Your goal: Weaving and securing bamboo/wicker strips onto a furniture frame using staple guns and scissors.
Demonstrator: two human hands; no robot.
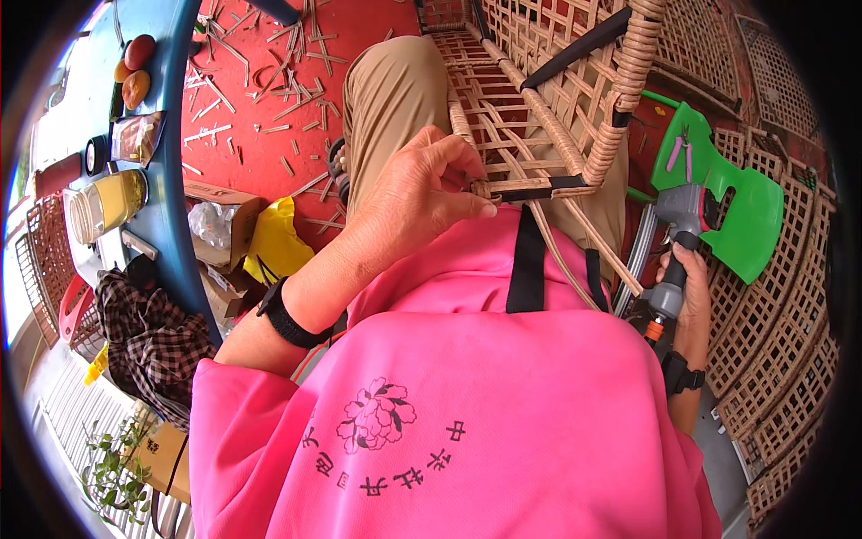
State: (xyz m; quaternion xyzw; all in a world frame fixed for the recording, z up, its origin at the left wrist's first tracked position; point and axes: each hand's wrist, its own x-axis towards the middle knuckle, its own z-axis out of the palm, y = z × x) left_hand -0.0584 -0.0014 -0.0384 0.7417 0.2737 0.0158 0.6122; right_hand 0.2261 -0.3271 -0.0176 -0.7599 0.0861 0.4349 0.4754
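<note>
A woven rattan frame, with open lattice panels and thickly wrapped corner edges, leans across my lap. At its near edge my left hand is closed, thumb and fingers pinching the end of the wrapped bar beside a dark band. Loose rattan strips hang from that edge over my pink apron. To the right, my right hand is wrapped round the handle of a grey and red pneumatic staple gun. The tool is held apart from the frame, with an orange fitting at its lower end.
A green plastic chair stands at the right, with pliers on it. Lattice panels lie beyond. Rattan offcuts litter the red floor. On the left, a blue table bears fruit and a jar; a cardboard box sits beside it.
</note>
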